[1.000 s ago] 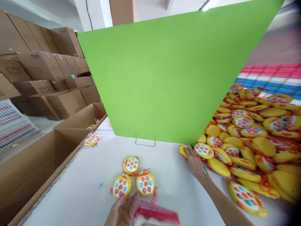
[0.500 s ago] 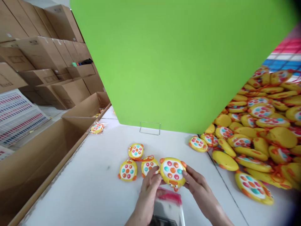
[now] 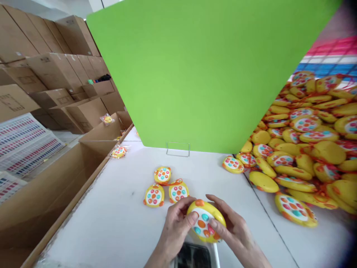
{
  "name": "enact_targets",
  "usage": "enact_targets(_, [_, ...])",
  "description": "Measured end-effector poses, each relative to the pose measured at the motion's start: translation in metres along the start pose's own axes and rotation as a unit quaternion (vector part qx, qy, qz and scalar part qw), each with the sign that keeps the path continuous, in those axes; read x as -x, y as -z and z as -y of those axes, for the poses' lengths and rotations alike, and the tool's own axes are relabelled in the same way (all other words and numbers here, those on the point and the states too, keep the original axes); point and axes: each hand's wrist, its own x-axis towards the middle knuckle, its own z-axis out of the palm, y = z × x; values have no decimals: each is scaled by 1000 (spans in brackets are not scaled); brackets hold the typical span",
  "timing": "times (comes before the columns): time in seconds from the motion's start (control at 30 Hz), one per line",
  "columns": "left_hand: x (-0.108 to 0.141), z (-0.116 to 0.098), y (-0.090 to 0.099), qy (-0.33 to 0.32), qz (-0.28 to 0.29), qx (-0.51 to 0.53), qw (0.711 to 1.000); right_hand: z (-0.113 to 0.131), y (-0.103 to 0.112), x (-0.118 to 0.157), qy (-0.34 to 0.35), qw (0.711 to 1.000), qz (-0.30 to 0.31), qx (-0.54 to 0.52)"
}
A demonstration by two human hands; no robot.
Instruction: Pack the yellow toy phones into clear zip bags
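Both my hands are closed on one yellow duck-shaped toy [image 3: 205, 222] with a white face and coloured round buttons, held tilted above the table. My left hand [image 3: 178, 227] grips its left side, thumb on the buttons. My right hand [image 3: 232, 227] holds its right side, thumb also on the front and fingers behind. Below the toy sits a white-rimmed tray [image 3: 216, 255] with something dark in it, partly hidden by my hands. Three like toys, among them a front one [image 3: 154, 195], lie face up on the white table [image 3: 111, 223] just beyond my left hand.
Many more duck toys [image 3: 295, 171] are heaped at the right. A green board [image 3: 181, 74] stands at the back, with a wire stand [image 3: 177, 149] at its foot. Open cartons [image 3: 64, 178] line the left edge. One bagged toy [image 3: 119, 151] lies there; another [image 3: 107, 119] shows above the far carton.
The toy has come down slightly and turned in my hands, its face now tilted. The pink-edged item beneath it no longer shows. A bagged toy has appeared above the far carton.
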Motion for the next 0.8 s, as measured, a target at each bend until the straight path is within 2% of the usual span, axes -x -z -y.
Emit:
enact_targets(0.1, [11,-5,-4,-28,5,-25,999,-1,3,10,44,999,-10,21])
enact_targets(0.2, [23,-9,-6,-19,15,-38,999,3,8,18,111,991,-1,79])
enact_targets(0.3, [31,-9,-8,-13,10,-49,999,6,8,23,138,987,0,86])
enact_targets(0.4, [35,-6,-9,-9,-3,-41,999,3,5,26,120,991,20,55])
enact_targets(0.53, [35,-3,-12,-1,-8,9,1000,2,2,24,57,997,35,36])
enact_targets(0.7, [37,-5,-11,34,-8,-9,999,14,3,19,3,993,112,34])
enact_targets(0.8, [39,-3,-9,72,-20,9,997,17,5,18,-35,994,103,12])
